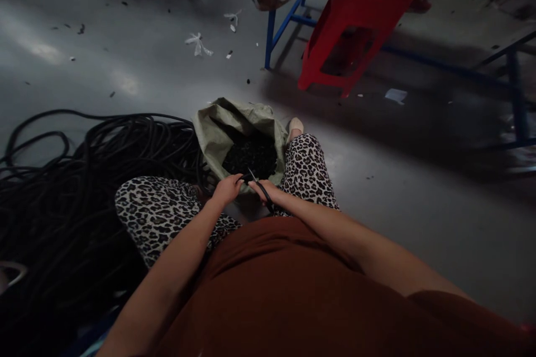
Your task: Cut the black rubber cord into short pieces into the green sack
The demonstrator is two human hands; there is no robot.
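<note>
Fingers of left hand pinch black cord just beside scissors clasped by right hand.

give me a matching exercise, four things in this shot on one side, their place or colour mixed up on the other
Things:
1. sack
2. stool
3. cable pile
4. scissors

Place or colour:
a. red, on the floor at the upper right
b. in the right hand
c. black, on the floor to the left
d. pale green, open between the knees

Pairs: 1-d, 2-a, 3-c, 4-b
</note>
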